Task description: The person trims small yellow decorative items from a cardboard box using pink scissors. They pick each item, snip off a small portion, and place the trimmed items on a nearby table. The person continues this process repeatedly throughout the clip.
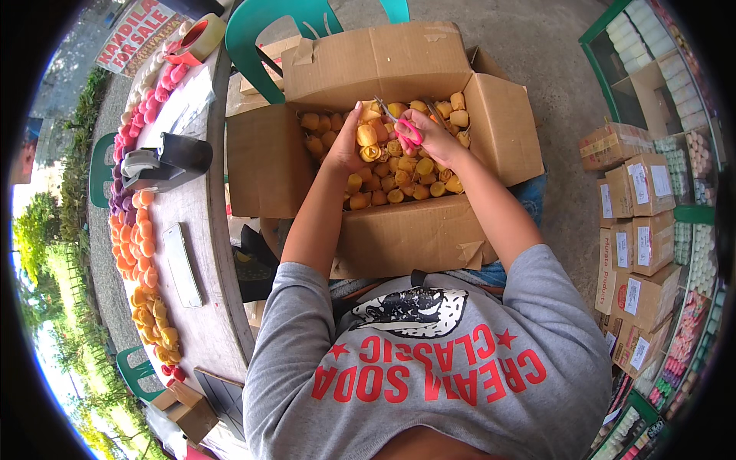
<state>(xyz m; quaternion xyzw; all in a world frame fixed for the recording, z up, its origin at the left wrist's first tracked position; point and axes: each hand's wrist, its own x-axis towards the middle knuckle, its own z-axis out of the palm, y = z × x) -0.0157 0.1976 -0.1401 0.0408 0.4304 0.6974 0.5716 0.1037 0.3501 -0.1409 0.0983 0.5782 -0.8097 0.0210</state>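
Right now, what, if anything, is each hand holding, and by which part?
Right fingers hold scissors by the pink handles; left fingers hold yellow candles, exact contact hidden.

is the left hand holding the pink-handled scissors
No, the right hand grips the pink-handled scissors, while the left hand cups yellow candles.

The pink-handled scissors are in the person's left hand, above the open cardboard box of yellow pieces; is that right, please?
Not quite: the head view shows the pink-handled scissors in the person's right hand, not the left hand, above the open cardboard box of yellow pieces.
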